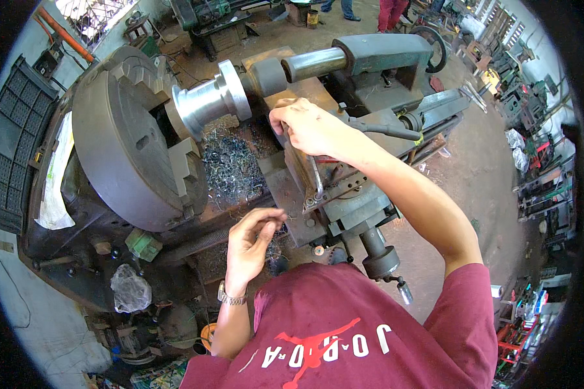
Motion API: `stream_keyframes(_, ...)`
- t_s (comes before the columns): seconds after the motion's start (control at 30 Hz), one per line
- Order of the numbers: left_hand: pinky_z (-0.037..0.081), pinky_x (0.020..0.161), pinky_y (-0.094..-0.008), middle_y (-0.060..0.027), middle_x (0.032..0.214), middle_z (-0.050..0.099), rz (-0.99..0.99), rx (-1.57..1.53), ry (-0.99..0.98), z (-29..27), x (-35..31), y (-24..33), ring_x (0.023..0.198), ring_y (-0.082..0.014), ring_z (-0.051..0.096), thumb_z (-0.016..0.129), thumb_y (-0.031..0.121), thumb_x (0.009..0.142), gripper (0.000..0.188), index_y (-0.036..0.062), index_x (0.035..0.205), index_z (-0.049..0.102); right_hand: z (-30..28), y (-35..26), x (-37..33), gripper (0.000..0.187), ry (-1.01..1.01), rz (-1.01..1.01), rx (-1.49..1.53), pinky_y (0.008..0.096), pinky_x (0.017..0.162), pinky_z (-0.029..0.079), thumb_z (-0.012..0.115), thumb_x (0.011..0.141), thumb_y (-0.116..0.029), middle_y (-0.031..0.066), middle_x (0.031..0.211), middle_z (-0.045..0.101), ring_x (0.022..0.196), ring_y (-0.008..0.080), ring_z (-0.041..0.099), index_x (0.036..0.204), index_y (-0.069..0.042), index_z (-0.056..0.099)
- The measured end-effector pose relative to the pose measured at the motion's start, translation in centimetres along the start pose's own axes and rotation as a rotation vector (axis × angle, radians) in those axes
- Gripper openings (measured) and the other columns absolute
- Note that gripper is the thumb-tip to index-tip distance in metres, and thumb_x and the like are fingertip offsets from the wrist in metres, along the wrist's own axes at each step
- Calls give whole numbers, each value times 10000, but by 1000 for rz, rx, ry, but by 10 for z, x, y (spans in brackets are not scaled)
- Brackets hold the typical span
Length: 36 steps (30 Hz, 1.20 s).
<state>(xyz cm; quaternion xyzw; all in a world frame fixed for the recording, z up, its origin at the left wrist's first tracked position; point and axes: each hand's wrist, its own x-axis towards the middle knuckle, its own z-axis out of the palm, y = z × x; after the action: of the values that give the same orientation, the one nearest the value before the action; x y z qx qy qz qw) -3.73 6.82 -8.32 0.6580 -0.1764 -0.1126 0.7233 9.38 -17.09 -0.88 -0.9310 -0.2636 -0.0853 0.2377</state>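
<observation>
A shiny turned metal piece with flanges (204,107) sits in the jaws of a large lathe chuck (120,155), its far end against the tailstock center (266,78). My right hand (305,126) reaches over the tool carriage, right of the piece, fingers curled downward; what they grip is hidden. Just under that hand a bent metal rod (317,178) stands on the carriage. Beyond the right wrist, a thick lever (386,129) points right. My left hand (253,243) hangs near the carriage's left edge, fingers loosely bent and apart, holding nothing.
Curly metal chips (233,165) pile up on the bed below the piece. The tailstock (389,55) with its handwheel (431,48) fills the far right. A crank handle (403,290) projects near my right side. A plastic bag (131,288) lies at left. People's legs (390,14) show behind.
</observation>
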Motion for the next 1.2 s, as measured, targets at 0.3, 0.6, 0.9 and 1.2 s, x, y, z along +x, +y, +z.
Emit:
stream_keyframes(0.3, 525, 835, -374, -155, 947, 690, 311, 641, 106, 72, 53, 27, 899, -327, 674, 747, 19, 839, 130, -8, 956, 699, -11, 11, 13, 177, -36, 117, 187, 428, 916, 502, 588, 754, 37, 158, 964, 689, 1007, 348, 645, 897, -28, 669)
stream_keyframes(0.6, 526, 792, -321, -97, 899, 715, 286, 489, 345, 95, 48, 12, 818, -212, 662, 736, -21, 855, 67, -11, 918, 715, -25, 36, -14, 291, -124, -329, 190, 444, 923, 488, 548, 746, 93, 102, 1114, 690, 1042, 332, 640, 977, -45, 660)
stream_keyframes(0.9, 528, 762, -279, -57, 877, 701, 223, -25, 81, 85, 55, 74, 836, -122, 645, 791, 79, 865, 159, -24, 921, 684, -33, -8, -10, 219, 454, -429, 245, 424, 840, 569, 694, 784, 8, 135, 1123, 685, 1026, 355, 683, 999, -29, 690)
stream_keyframes(1.2, 480, 944, -353, -138, 1213, 608, 608, 679, 103, 52, 60, 124, 1040, -219, 597, 751, 262, 912, 442, -11, 1232, 613, -10, -29, -96, 342, -111, -92, 365, 516, 833, 494, 680, 903, -128, 177, 1013, 693, 1002, 418, 653, 1222, -48, 582)
